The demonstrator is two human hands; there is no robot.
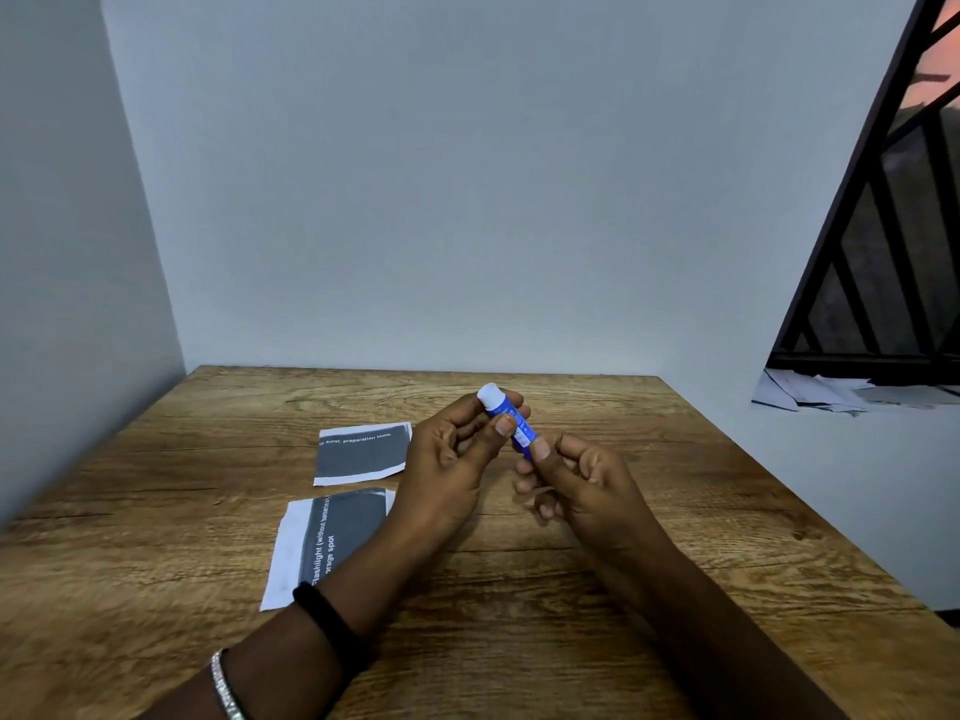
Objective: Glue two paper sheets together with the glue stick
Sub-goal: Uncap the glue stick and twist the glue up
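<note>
A blue glue stick [511, 419] with a white cap end pointing up and away is held above the wooden table [675, 485]. My left hand [452, 459] grips its upper part between thumb and fingers. My right hand [576, 480] pinches its lower end with thumb and forefinger. Two paper sheets with dark grey print lie flat on the table to the left: a smaller sheet [361, 453] farther away and a larger sheet [327, 543] nearer, partly hidden under my left forearm.
The table stands in a corner, with a pale wall behind and another on the left. A window with a black grille [893, 241] is at the right, and loose papers [841, 394] lie on its sill.
</note>
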